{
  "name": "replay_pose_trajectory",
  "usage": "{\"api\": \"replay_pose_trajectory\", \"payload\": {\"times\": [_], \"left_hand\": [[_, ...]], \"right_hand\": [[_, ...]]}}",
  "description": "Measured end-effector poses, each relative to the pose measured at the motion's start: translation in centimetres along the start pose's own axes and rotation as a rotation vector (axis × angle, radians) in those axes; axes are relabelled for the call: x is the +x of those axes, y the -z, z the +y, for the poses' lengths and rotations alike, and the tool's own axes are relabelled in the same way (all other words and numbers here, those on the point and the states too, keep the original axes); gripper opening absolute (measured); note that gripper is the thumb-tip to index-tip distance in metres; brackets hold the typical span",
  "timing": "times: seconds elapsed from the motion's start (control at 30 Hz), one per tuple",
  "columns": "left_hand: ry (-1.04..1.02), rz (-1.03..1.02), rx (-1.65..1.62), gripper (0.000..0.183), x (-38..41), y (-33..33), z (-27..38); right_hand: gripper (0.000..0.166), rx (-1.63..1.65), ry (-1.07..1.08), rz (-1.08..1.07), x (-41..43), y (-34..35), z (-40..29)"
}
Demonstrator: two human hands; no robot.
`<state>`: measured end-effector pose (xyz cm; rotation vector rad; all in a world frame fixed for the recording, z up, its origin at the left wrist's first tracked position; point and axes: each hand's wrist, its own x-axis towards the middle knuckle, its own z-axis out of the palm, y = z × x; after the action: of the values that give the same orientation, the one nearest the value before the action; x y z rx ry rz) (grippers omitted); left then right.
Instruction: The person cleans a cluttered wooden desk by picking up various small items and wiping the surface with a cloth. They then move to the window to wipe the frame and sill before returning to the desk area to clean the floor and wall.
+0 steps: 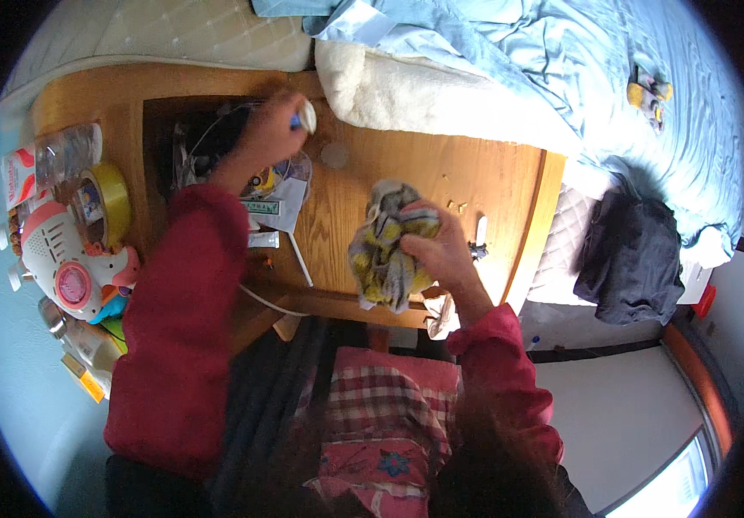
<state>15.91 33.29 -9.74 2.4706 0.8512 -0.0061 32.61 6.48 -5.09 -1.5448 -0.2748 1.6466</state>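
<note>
My left hand [269, 133], blurred, is closed around a small white and blue object [306, 118] whose kind I cannot tell, above the far left of the wooden desk [359, 239]. In my right hand [440, 249] is a bunched yellow, grey and white patterned cloth [385, 249], held over the desk's near edge. Beneath my left arm, a toothpaste-like box [261, 206], a small tube [263, 239] and a white stick [300, 259] lie on the desk. A pale round mark or disc [334, 155] shows to the right of my left hand.
A roll of yellow tape [117, 204], plastic bottles [68, 155] and a white and pink plastic device [54, 259] stand at the left. Small yellowish bits [456, 206] lie on the desk's right part. Fleecy white bedding [398, 90] overhangs the far edge; a black bag or garment [634, 259] lies right.
</note>
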Motion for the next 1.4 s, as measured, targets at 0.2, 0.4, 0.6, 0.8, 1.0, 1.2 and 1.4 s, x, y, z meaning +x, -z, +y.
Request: {"api": "replay_pose_trajectory", "payload": {"times": [0.2, 0.4, 0.6, 0.8, 1.0, 1.2, 1.4], "left_hand": [[0.536, -0.059, -0.800, 0.030, 3.0, 3.1, 3.1], [0.428, -0.126, -0.781, 0.031, 6.5, -0.6, 5.5], [0.384, -0.048, -1.051, 0.027, 10.2, 3.2, 6.9], [0.463, -0.108, -1.161, 0.015, 14.1, 8.9, 5.6], [0.459, -0.131, -1.417, 0.018, 15.4, 7.5, 2.5], [0.543, 0.002, -1.297, 0.013, 14.3, 9.1, 4.7], [0.557, 0.063, -1.467, 0.014, 13.5, 9.1, 7.3]], "right_hand": [[0.043, -0.746, 0.757, 0.256, 4.9, -3.4, -3.0], [0.047, -1.291, 0.968, 0.403, 10.8, -8.0, -1.5], [0.042, -1.406, 0.750, 0.237, 11.2, -6.5, -1.6], [0.034, -1.187, 1.045, 0.384, 13.0, -9.2, -5.6], [0.022, -1.436, 1.055, 0.475, 18.6, -9.5, -6.1], [0.028, -1.544, 0.926, 0.605, 15.6, -0.3, -6.7], [0.051, -1.607, 0.673, 0.726, 11.7, 11.8, -5.1]]}}
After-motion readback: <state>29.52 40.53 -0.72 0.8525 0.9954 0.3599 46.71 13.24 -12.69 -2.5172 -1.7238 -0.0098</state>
